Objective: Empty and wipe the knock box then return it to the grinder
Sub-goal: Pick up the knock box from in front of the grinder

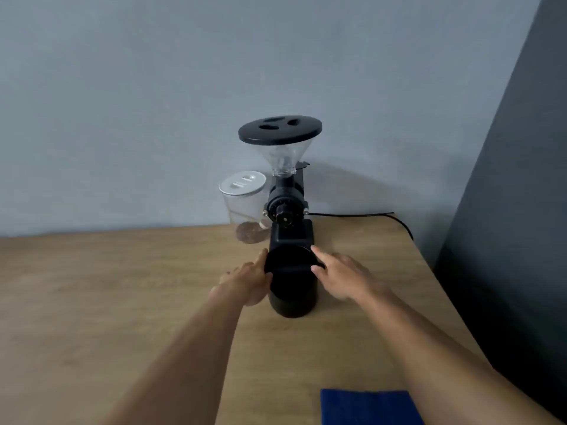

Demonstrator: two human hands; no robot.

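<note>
A black round knock box [293, 289] stands upright on the wooden table directly in front of the black coffee grinder [287, 207], which carries a clear hopper with a black lid [279, 128]. My left hand [248, 276] rests against the box's left side, its thumb on the wall near the rim. My right hand [340, 274] lies against the right side, index finger along the rim and thumb on the wall. Both hands clasp the box between them. A folded blue cloth [368, 406] lies at the near edge of the table.
A clear jar with a white lid [244, 204] and some brown coffee in its bottom stands left of the grinder against the wall. The grinder's black cable [368, 214] runs right along the table's back. The table edge [445, 286] slants down the right, beside a dark panel.
</note>
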